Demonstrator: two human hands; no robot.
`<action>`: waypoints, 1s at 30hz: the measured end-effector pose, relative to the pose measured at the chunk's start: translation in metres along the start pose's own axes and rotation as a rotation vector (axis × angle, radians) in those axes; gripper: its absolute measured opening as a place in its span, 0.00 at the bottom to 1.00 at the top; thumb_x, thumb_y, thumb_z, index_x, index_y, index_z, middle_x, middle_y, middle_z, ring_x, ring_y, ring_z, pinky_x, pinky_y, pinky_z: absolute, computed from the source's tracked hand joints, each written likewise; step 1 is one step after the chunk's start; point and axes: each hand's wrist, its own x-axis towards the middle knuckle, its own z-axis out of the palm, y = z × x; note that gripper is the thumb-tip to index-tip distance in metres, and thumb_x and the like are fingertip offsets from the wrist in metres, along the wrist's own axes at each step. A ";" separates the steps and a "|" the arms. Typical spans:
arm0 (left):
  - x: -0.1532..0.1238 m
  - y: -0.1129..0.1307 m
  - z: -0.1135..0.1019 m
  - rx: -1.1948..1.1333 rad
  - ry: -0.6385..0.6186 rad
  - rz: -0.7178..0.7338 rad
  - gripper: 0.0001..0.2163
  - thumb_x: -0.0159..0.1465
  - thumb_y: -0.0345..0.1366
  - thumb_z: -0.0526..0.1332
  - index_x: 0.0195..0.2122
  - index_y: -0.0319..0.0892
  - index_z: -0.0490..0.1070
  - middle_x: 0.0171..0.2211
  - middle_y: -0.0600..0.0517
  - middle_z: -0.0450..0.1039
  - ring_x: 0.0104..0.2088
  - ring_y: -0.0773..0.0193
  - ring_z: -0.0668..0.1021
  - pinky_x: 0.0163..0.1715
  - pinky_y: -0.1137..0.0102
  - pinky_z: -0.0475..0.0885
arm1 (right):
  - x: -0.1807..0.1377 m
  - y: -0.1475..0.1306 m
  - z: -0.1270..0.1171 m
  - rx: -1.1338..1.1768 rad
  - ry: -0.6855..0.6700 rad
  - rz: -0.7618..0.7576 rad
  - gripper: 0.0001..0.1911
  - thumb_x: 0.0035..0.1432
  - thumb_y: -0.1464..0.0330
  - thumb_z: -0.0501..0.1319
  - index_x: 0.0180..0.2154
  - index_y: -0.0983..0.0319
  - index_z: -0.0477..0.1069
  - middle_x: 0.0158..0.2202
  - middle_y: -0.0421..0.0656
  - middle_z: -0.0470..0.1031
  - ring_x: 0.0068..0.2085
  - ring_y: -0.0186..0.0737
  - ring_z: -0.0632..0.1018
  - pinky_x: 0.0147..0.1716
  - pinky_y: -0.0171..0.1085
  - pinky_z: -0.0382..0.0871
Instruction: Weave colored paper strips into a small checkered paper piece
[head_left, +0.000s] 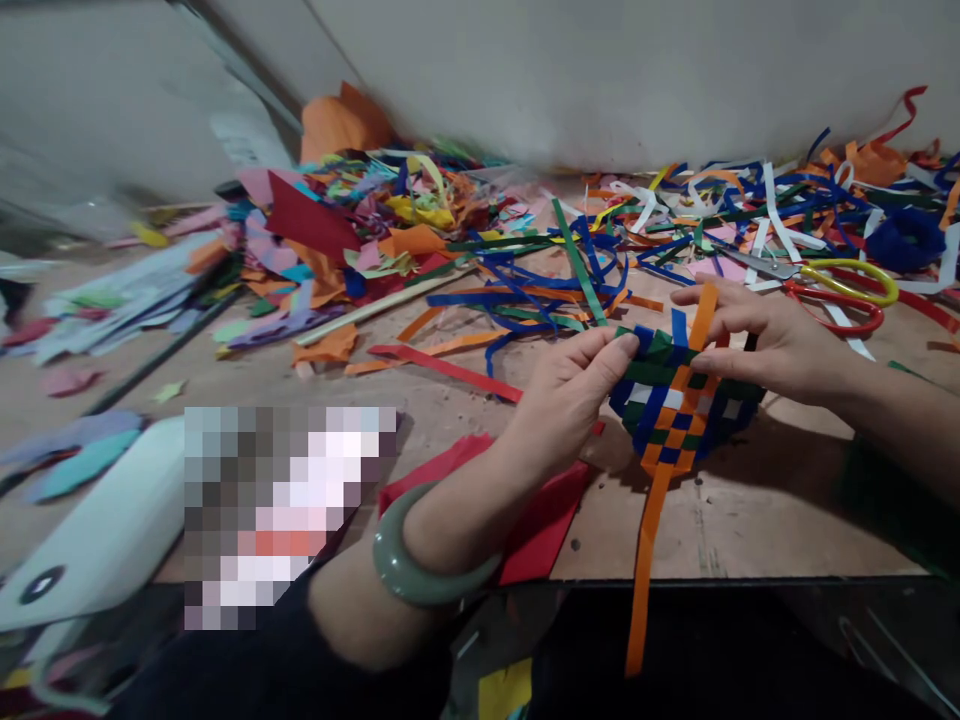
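Between my hands is a woven piece of paper strips (pixel 667 425) in blue, green, orange and white, tapering to a point at the bottom. One long orange strip (pixel 646 570) hangs from that point past the table's edge. My left hand (pixel 577 385) pinches the upper left corner, thumb on top. At the upper right, my right hand (pixel 757 335) is closed on the piece, its thumb and fingers beside an upright orange strip end (pixel 703 315). A short blue strip end (pixel 679 328) sticks up next to it. Some right fingertips are hidden behind the weave.
Scissors (pixel 832 285) with yellow and red handles lie behind my right hand. Loose strips (pixel 555 290) and a heap of colourful scraps (pixel 360 220) cover the back. Red sheets (pixel 544 530) lie under my left forearm. A pale board (pixel 97 530) and a pixelated patch are at the left.
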 end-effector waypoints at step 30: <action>-0.003 0.013 0.001 0.251 -0.029 -0.175 0.11 0.47 0.42 0.72 0.26 0.41 0.75 0.25 0.54 0.76 0.26 0.66 0.75 0.28 0.72 0.73 | -0.002 -0.006 0.003 0.227 -0.190 0.273 0.13 0.54 0.58 0.66 0.37 0.57 0.85 0.34 0.41 0.84 0.33 0.39 0.81 0.29 0.35 0.75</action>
